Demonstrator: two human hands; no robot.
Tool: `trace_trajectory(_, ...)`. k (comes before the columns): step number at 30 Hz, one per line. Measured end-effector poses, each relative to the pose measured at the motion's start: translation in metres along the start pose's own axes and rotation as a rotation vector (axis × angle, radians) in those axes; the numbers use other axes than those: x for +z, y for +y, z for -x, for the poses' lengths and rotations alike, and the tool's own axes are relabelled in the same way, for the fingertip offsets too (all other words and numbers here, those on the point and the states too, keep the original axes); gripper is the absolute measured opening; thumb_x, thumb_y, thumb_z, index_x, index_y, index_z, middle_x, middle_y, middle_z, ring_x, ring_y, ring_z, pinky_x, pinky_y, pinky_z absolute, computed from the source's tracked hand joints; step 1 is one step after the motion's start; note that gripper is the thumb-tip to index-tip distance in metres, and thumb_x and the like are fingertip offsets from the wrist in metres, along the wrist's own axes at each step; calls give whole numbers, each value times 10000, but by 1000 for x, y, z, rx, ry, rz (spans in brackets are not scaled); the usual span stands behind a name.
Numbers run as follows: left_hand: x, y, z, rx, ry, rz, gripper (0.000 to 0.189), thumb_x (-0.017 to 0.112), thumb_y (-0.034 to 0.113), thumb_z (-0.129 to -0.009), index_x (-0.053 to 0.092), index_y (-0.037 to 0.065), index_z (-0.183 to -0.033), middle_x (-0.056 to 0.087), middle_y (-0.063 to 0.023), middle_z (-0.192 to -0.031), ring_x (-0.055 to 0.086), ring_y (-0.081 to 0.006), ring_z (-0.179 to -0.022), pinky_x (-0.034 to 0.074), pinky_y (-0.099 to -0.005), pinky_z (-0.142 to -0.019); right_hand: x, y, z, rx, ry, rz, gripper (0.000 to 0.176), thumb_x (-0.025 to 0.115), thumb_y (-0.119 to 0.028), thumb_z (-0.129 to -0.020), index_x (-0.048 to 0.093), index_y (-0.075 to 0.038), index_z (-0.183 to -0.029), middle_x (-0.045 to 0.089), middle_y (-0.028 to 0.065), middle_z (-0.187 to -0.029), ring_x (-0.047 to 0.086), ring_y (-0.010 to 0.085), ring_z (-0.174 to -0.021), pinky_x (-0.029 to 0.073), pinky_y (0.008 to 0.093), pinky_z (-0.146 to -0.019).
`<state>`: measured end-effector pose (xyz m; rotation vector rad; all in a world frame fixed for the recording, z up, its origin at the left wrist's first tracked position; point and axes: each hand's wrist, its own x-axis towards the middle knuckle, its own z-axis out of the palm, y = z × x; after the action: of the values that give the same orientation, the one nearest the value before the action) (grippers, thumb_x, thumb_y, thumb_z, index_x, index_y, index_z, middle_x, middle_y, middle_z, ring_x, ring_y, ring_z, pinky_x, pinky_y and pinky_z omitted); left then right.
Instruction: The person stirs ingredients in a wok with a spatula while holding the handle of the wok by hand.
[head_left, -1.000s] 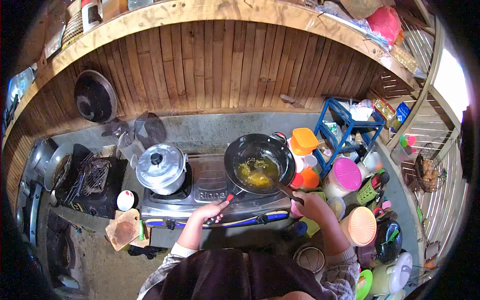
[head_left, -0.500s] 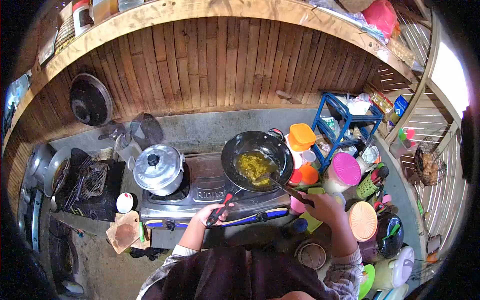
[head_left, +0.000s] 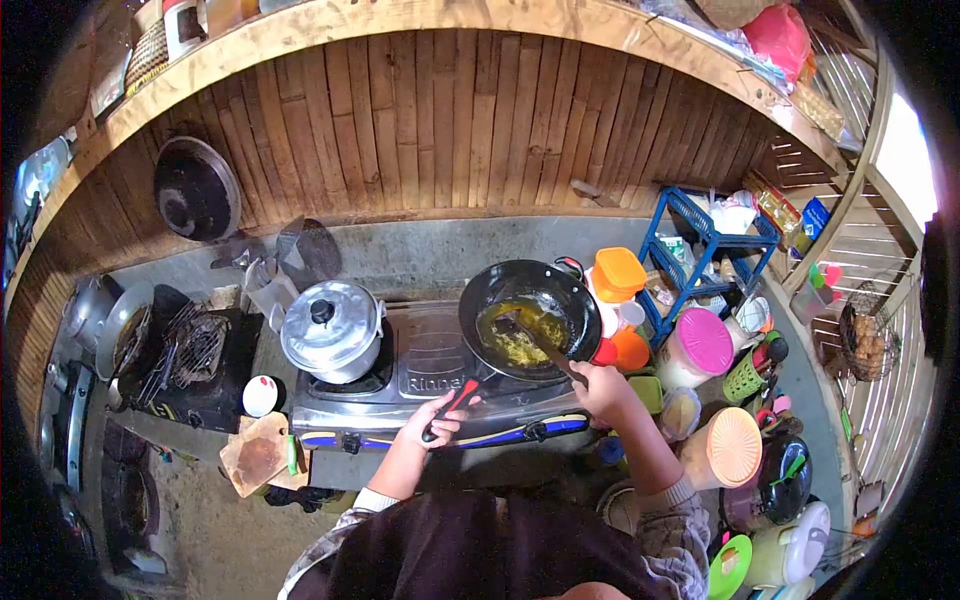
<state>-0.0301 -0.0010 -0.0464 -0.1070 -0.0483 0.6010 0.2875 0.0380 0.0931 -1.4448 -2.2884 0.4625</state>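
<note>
A black wok (head_left: 505,281) sits on the right burner of the steel gas stove (head_left: 420,385). Yellowish-green chopped food (head_left: 516,347) lies in oil at its bottom. My left hand (head_left: 428,421) is closed around the wok's red and black handle (head_left: 463,398), at the near side. In my right hand (head_left: 607,393) is a spatula (head_left: 548,349); its dark blade reaches across the wok into the food and oil. Just left of the wok, a lidded silver pot (head_left: 333,335) stands on the other burner.
At left are a wooden cutting board (head_left: 256,457) with a green-handled knife (head_left: 292,455) and a sooty grill stove (head_left: 195,350). Containers crowd the right side, including a pink-lidded tub (head_left: 700,345) and an orange box (head_left: 619,273). A blue rack (head_left: 690,250) stands behind them.
My right hand has moved left and up, pushing the spatula blade farther across the wok. The food has spread and shifted within the oil. My left hand stays on the handle; the view has shifted slightly.
</note>
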Motion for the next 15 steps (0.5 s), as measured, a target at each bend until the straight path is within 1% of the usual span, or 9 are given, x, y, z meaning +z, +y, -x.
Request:
trace_trajectory(2,2,0,1,16,44,-84,481,407,371,-938,337,65,-1303,413,-13,-668,362,-63,-416,310,-174,-341,1,-12,-11,143,-63,74,341,568,-174,-784,575,-75,-1110,604,257,-801,606,388,-779,482,474,-732)
trace_trajectory(4,-2,4,3,13,46,-93,483,416,370,-935,338,68,-1304,412,-9,-667,361,-58,-416,310,-171,-340,2,-15,-16,99,-27,73,348,568,-173,-785,572,-81,-1121,605,256,-777,609,389,-769,485,475,-723)
trace_trajectory(6,-4,4,6,7,53,-98,485,424,370,-932,339,71,-1304,411,-5,-666,359,-52,-417,310,-168,-339,5,-14,-21,159,-13,137,351,569,-174,-785,571,-84,-1124,607,251,-769,608,392,-761,486,477,-719)
trace_trajectory(10,1,3,9,17,69,-107,485,441,368,-926,347,72,-1298,403,4,-659,350,-42,-415,308,-163,-336,10,4,-24,156,-3,132,346,568,-172,-786,573,-85,-1121,607,253,-776,609,392,-762,484,479,-720)
trace_trajectory(12,5,2,9,25,117,-63,475,398,384,-939,336,72,-1292,406,-5,-650,358,-61,-394,278,-175,-326,14,18,-20,97,35,106,351,565,-171,-787,570,-84,-1127,610,251,-795,608,397,-768,482,482,-723)
trace_trajectory(15,7,3,10,30,159,-125,470,404,388,-937,345,82,-1289,390,11,-629,345,-50,-384,263,-173,-314,14,31,-11,66,66,89,359,565,-170,-783,563,-80,-1131,614,244,-807,605,403,-774,480,486,-724)
